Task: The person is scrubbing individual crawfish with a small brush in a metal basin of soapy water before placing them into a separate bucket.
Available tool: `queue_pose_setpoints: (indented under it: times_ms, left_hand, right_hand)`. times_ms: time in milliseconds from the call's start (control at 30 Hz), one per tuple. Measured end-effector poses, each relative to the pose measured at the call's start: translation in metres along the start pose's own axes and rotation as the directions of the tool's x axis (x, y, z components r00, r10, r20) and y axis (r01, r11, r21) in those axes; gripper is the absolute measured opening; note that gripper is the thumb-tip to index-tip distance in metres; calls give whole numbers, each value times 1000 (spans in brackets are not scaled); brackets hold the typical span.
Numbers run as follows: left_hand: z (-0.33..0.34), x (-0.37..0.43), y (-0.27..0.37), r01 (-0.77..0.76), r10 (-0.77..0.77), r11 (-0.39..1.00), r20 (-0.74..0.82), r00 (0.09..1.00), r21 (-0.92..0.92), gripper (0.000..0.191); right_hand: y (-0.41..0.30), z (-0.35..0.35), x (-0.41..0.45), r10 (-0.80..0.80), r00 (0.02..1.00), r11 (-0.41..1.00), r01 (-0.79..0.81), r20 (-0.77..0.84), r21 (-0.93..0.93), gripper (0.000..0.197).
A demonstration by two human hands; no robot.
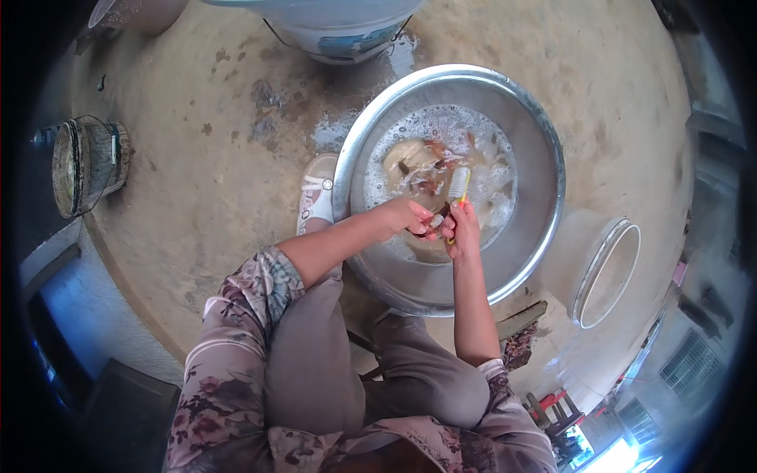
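Observation:
A large round metal basin (520, 260) stands in front of me, with foamy, cloudy water and several brownish and reddish pieces in it; what they are I cannot tell. Over the basin, my right hand (462, 227) grips the yellow handle of a scrubbing brush (459, 182), its white bristles pointing away from me. My left hand (412, 219) pinches a small dark reddish-brown piece with pale matter (436, 220), close beside the right hand. The fingers partly hide that piece.
A large bucket (349, 41) stands beyond the basin on the wet floor. An old paint-stained bucket (89, 165) is at the far left, a whitish bucket (606, 275) at the right. My sandalled foot (316, 198) is beside the basin's left rim. A small wooden stool (556, 414) stands at lower right.

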State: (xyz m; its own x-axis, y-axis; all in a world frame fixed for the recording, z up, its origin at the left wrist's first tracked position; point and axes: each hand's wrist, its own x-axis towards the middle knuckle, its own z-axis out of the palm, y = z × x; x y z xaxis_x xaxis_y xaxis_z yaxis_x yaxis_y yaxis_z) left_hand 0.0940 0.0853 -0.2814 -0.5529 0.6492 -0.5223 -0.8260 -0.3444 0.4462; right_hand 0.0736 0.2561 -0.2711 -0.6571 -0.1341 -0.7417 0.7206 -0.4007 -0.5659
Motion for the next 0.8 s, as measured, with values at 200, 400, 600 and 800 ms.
queue_pose_setpoints:
  times_ms: [200,400,600,800]
  left_hand:
    - [16,1,25,84,-85,996,-217,972,-12,42]
    - [1,14,-2,32,5,994,-347,938,100,40]
    - [14,25,9,-40,205,946,-501,841,321,36]
    - [24,20,10,-70,142,981,-427,893,179,34]
  right_hand:
    - [39,-60,17,-353,906,768,138,-234,-626,42]
    - [22,-7,-63,-376,923,576,299,77,-761,37]
    - [2,25,-64,-388,902,358,340,192,-870,35]
    - [9,7,-37,-501,863,508,357,68,-784,35]
